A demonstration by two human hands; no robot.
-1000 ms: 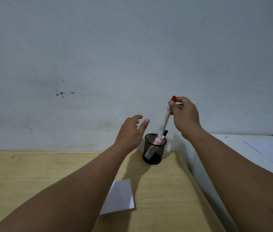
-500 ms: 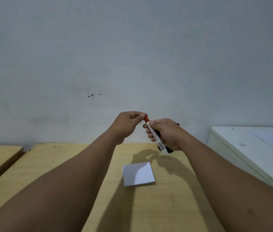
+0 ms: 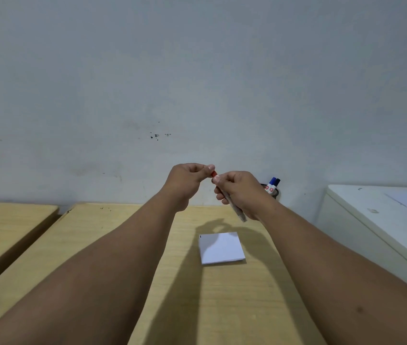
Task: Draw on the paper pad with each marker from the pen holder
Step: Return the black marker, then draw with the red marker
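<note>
Far left: a second wooden surface [image 3: 3, 227], bare, split from the main one by a dark gap.

Main wooden surface [image 3: 112, 247]: both forearms reach out over it, hands raised above its middle and nearly touching.

Left hand [image 3: 185, 181]: thumb and forefinger pinched on the red cap [image 3: 213, 173] of the marker. A second ago this hand was open and empty, hovering near the holder; half a second ago it had just reached the cap. Now the pinch looks set.

Right hand [image 3: 238, 192]: closed around the barrel of the red marker [image 3: 234, 207], which slants down and right, its butt end poking out below the palm. A second ago the marker was only being lifted out of the holder at the far right corner; it has since come to mid-surface, above the pad.

Paper pad [image 3: 221, 247]: lies flat under the hands, right of centre, white top sheet. One tiny dark mark at its far left corner, otherwise no drawing visible.

Pen holder [image 3: 273, 192]: black mesh, far right corner against the wall, mostly hidden behind the right hand. A blue marker [image 3: 271, 184] and a dark-capped marker [image 3: 277, 182] stand in it.

Right of that: a white cabinet top [image 3: 371, 210], apart from the surface.

Judgement: uncapping is the step in hand. Cap appears seated yet. Drawing not begun; two more markers wait.
</note>
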